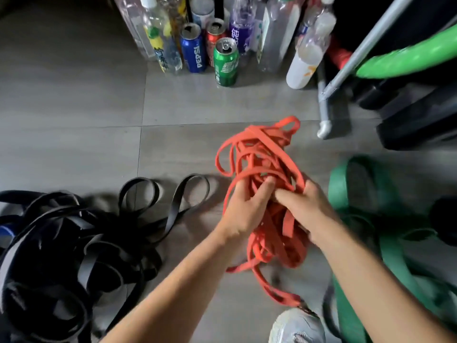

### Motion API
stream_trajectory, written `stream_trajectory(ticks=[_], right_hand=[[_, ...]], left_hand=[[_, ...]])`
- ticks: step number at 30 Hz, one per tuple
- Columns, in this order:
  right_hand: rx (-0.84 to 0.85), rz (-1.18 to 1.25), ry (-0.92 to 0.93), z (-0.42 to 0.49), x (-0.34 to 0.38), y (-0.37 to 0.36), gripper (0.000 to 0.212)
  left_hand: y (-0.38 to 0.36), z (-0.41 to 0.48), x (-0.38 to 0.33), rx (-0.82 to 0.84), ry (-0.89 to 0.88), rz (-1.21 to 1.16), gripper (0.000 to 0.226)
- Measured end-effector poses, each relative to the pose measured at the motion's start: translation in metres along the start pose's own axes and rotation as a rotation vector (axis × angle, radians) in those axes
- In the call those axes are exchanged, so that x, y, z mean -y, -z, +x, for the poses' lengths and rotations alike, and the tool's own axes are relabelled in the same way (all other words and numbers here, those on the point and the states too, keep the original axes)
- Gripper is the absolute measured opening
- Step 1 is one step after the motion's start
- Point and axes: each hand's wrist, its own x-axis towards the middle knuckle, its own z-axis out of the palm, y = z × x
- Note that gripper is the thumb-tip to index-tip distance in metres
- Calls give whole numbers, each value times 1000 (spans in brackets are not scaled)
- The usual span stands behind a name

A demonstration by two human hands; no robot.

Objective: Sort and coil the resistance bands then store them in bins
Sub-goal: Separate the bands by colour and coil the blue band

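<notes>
A tangled bundle of orange resistance bands [259, 154] hangs between both hands above the grey tiled floor. My left hand [244, 209] grips the bundle's left side, fingers curled into the strands. My right hand [304, 206] grips it from the right, its fingertips meeting those of the left. A loop of orange band trails down to the floor near my shoe. A pile of black resistance bands [61, 243] lies at the lower left. Wide green resistance bands [351, 191] lie at the right.
Several bottles and drink cans, among them a green can [225, 63] and a blue can [194, 49], stand in a row at the back. A grey metal frame leg [326, 105], a bright green hoop [408, 61] and black equipment fill the right. My grey shoe [296, 325] is at the bottom.
</notes>
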Motion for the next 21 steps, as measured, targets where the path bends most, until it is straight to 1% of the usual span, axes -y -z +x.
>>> stream_trajectory(ticks=[1,2,4,5,7,8,9,10,12,14,15,16,17,19,21], right_hand=[[-8,48,8,5,12,2,36],[-14,64,8,12,21,2,43],[-23,-16,-1,30,26,0,60],[-16,-100,-18,39,23,-3,68],[34,-295,-106,50,6,-8,83],[59,-389,-159,52,-7,-9,92],[70,-487,-191,52,-22,-10,101],[65,-578,-188,49,-36,-10,106],[14,-671,-122,42,-54,-8,104],[-84,-744,-57,34,-59,-4,97],[-144,-828,-30,31,-57,-5,94],[-201,-911,2,27,-53,-7,92],[-250,-954,53,22,-47,-12,91],[-301,-896,219,12,-31,-33,87],[-242,-774,403,-1,-12,-70,79]], left_hand=[[3,9,-13,12,-62,3,4],[5,18,-24,20,-88,4,4],[10,36,-33,23,-60,1,7],[13,44,-28,8,-6,39,13],[20,53,-9,-21,137,203,34],[25,54,3,-24,178,315,42],[32,51,15,-18,184,432,46],[40,46,24,-16,162,540,46],[61,32,33,-30,108,677,41],[94,10,29,-44,-29,746,35],[115,-2,27,-85,-94,787,36],[139,-17,26,-158,-134,830,37],[164,-33,24,-257,-137,857,39],[212,-66,22,-459,-125,838,43],[249,-91,23,-599,-135,818,45]])
